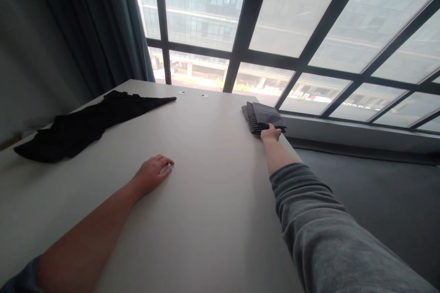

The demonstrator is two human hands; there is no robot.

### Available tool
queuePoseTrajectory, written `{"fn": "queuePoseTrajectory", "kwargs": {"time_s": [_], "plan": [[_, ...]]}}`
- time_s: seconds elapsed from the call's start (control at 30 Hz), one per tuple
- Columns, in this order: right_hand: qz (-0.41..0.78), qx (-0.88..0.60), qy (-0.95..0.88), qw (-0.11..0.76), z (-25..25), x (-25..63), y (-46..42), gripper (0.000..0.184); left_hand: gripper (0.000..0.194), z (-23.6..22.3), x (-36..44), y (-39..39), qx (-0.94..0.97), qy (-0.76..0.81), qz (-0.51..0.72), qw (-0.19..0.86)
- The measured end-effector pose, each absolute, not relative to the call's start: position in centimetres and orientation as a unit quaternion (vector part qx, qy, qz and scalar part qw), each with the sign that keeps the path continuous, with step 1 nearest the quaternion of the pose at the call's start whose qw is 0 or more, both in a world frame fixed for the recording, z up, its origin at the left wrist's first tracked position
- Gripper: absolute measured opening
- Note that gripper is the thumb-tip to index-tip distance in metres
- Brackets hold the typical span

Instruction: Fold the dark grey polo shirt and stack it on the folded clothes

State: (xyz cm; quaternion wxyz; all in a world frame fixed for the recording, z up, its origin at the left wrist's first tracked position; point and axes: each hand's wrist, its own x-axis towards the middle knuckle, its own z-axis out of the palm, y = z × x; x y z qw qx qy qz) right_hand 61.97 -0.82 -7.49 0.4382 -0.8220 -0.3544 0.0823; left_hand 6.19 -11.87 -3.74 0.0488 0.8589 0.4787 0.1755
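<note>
My right hand (270, 133) reaches far out to the table's right edge and grips the near end of a small stack of folded dark clothes (263, 116), one with a striped edge. My left hand (153, 173) rests palm down on the white table (206, 183), fingers loosely curled, holding nothing. A black garment (85, 124) lies spread out at the far left of the table, well away from both hands.
Two small round caps (204, 95) sit in the tabletop near the far edge. A large window with dark frames (240, 41) runs behind the table. A dark curtain (96, 27) hangs at the left. Grey floor (378, 201) lies beyond the table's right edge.
</note>
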Motion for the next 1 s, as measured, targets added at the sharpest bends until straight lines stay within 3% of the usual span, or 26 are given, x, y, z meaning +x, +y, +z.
{"fn": "queuePoseTrajectory", "kwargs": {"time_s": [0.17,0.33,0.5,0.6,0.7,0.8,1.0], "plan": [[0.062,-0.833,-0.408,0.369,-9.4,57.8,-3.1,0.084,0.031,-3.8,6.1,-11.8,0.868,0.46,0.179,0.045],[-0.019,-0.791,-0.545,0.276,-12.0,54.3,-5.5,0.058,0.032,-2.3,3.7,-9.9,0.846,0.511,0.153,-0.021],[-0.042,-0.662,-0.689,0.293,-14.2,52.2,-9.7,0.05,0.038,0.9,-4.2,-8.4,0.694,0.659,0.227,-0.182],[-0.02,-0.624,-0.719,0.307,-14.6,51.6,-12.0,0.052,0.053,2.7,-10.7,-8.7,0.581,0.714,0.302,-0.25],[-0.001,-0.618,-0.722,0.312,-14.6,51.5,-13.1,0.052,0.07,3.8,-15.6,-9.3,0.504,0.802,0.284,-0.15],[-0.001,-0.62,-0.718,0.315,-14.4,51.4,-13.2,0.051,0.066,4.4,-17.3,-9.4,0.454,0.845,0.274,-0.076],[-0.019,-0.615,-0.719,0.322,-14.0,51.1,-13.0,0.051,0.051,7.1,-12.6,-9.7,0.515,0.747,0.382,-0.174]]}}
